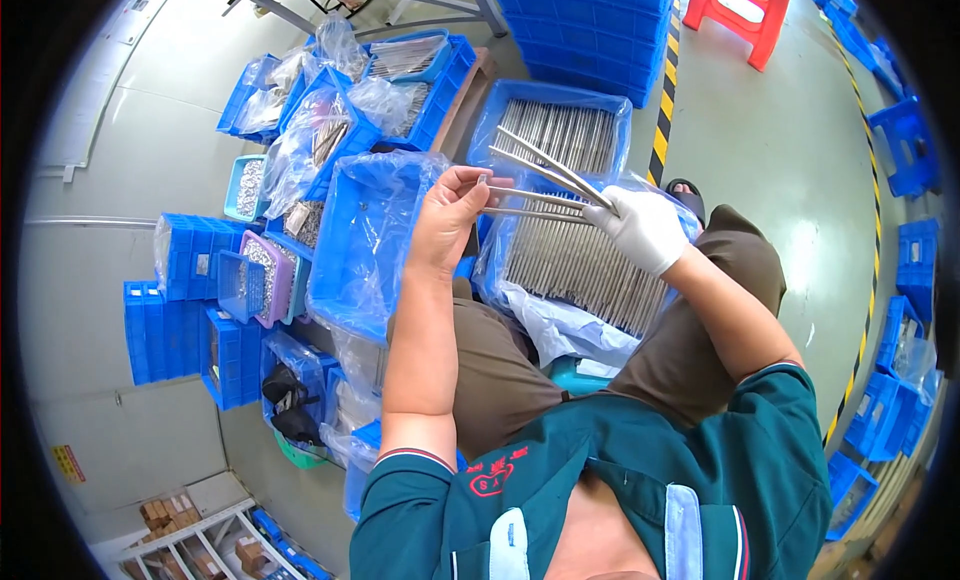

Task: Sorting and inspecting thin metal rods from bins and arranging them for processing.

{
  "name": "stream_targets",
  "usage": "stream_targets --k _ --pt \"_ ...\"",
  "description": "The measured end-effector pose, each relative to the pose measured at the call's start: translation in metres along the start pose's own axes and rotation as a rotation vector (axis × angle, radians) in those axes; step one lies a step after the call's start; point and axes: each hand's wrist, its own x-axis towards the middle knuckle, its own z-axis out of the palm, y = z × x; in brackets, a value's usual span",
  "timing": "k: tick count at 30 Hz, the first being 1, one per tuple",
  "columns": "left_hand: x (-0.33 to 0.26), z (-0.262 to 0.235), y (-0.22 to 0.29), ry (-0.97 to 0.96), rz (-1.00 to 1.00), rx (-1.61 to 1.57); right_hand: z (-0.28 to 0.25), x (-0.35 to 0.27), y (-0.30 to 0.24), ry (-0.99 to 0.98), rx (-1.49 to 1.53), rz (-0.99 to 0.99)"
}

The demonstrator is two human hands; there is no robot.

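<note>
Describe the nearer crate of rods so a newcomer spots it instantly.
Find the brown trousers; just ahead of them sits the nearer crate, lined and packed with metal rods. It lies below the gloved right hand. Unlike the crate beyond it, it has a crumpled pale sheet along its near edge.

rods (568, 180): smooth shiny metal | stacked crates (585, 40): glossy plastic | glove (645, 230): matt cloth | floor (820, 160): smooth, glossy

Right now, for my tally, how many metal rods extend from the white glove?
4: two metal rods slant up-left from the gloved right hand; two lower ones reach toward the left hand. Others may be hidden.
</note>
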Motion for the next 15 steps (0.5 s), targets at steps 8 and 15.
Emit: stream_targets --k 8,15 --pt "-0.004 -0.014 0.003 -0.058 -0.068 0.003 -0.005 -0.004 -0.008 -0.033 -0.009 0.006" --pt "-0.005 0.001 0.006 -0.03 -0.064 -0.033 0.002 0.0 -0.004 -0.184 0.074 0.135"
